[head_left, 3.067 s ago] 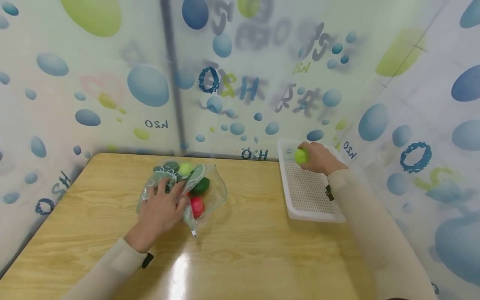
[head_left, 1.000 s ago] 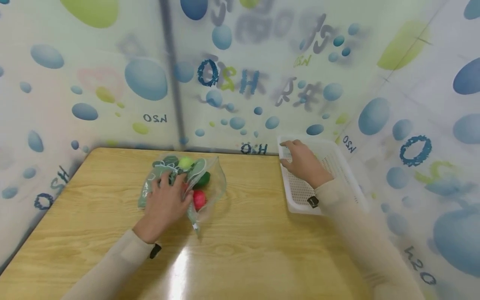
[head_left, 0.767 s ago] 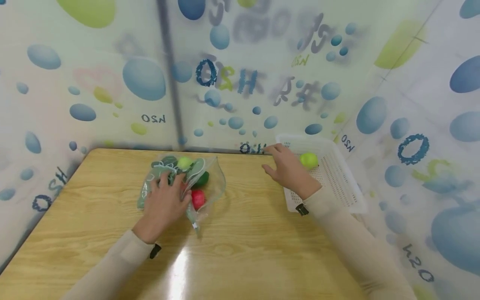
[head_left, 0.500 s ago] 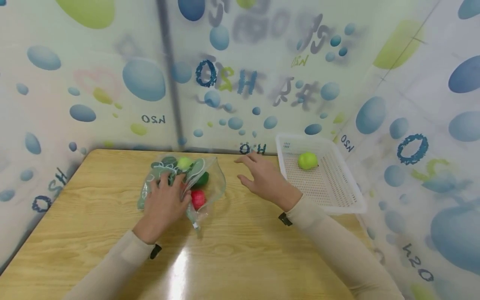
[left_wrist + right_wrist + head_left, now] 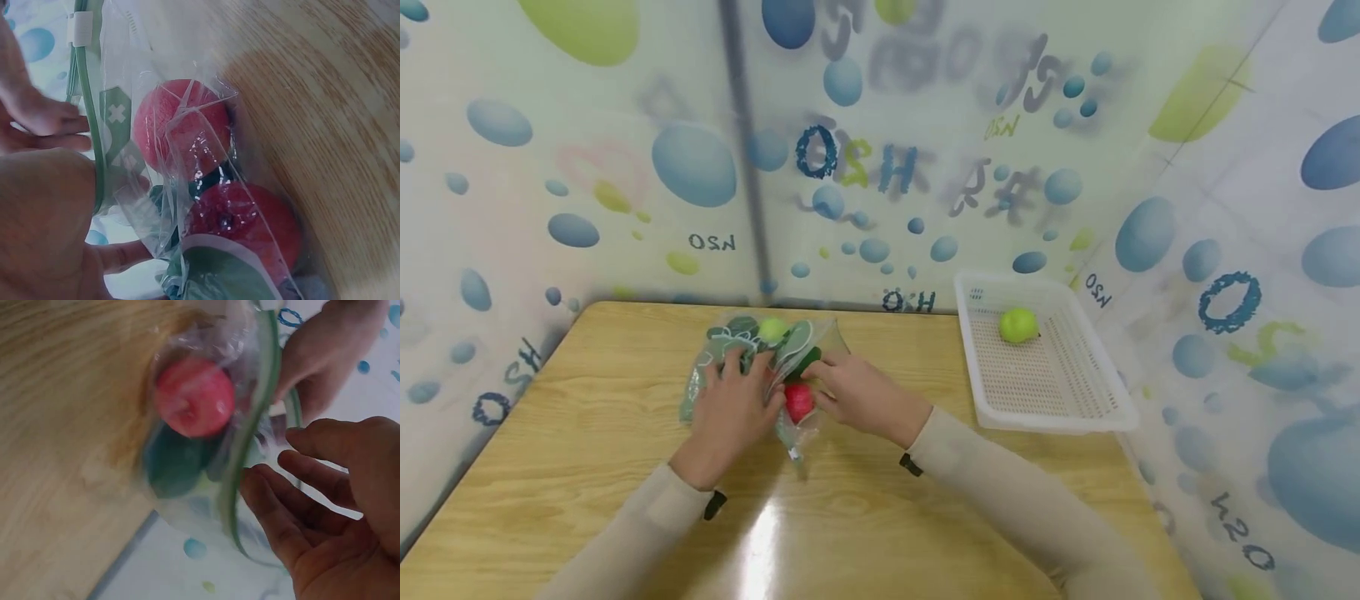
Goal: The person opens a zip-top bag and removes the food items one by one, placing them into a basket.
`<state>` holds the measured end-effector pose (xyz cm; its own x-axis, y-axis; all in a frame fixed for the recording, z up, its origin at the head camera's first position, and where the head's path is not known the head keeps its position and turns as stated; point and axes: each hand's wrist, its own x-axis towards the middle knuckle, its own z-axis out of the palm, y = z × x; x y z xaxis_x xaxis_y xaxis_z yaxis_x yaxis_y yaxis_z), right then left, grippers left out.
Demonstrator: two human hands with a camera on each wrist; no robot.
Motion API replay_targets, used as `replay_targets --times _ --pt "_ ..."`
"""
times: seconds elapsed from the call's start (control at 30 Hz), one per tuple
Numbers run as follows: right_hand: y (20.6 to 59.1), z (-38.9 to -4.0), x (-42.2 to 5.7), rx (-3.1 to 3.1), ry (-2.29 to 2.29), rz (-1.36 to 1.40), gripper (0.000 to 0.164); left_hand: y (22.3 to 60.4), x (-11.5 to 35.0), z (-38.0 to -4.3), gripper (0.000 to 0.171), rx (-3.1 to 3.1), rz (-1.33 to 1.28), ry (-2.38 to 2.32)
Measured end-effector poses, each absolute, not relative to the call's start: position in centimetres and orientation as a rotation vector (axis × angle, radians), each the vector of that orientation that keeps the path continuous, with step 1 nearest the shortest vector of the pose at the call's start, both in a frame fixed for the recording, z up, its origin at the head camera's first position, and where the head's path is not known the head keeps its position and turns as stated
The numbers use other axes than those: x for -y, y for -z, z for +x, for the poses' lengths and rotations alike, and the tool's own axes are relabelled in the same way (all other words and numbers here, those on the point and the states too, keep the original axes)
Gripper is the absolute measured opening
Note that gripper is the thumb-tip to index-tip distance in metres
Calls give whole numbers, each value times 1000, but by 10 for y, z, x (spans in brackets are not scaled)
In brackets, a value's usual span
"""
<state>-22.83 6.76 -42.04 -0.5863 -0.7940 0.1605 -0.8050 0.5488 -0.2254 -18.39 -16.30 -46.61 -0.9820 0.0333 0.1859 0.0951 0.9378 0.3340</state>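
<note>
A clear zip bag with green print lies on the table's left half. Through its plastic show a red round fruit, a second red one, a dark green one and a pale green one. My left hand lies over the bag with spread fingers, its thumb and fingers holding the bag near the mouth. My right hand is at the mouth from the right, fingers loosely bent beside the green zip strip. Its fingertips overlap the plastic, near the dark green fruit.
A white perforated basket stands at the table's back right with a green apple inside. Wood-grain tabletop lies between bag and basket. A patterned wall borders the back, another rises on the right.
My right hand let go of the green apple in the basket, then moved left to the bag's mouth. The left hand stayed on the bag.
</note>
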Motion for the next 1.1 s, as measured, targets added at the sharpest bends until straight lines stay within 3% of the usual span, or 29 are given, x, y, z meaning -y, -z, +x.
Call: replay_targets --times 0.33,0.63,1.1 --pt "454 -239 -43 2783 -258 1444 40 466 164 -183 61 2910 -117 495" --pt "467 -242 -33 2832 -366 1424 69 465 165 -185 60 2898 -125 467" --pt "469 -241 -32 2867 -466 1354 62 460 165 -184 55 2890 -158 487"
